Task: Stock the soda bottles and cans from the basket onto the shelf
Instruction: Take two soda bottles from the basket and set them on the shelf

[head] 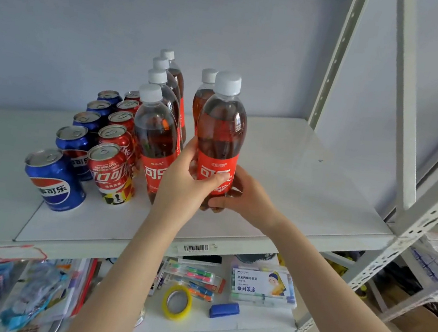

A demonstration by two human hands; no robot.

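On the shelf (294, 175), two rows of cans (111, 171) stand left, a row of bottles (157, 141) just right of them, then a near bottle (221, 127) before a far bottle (203, 99).
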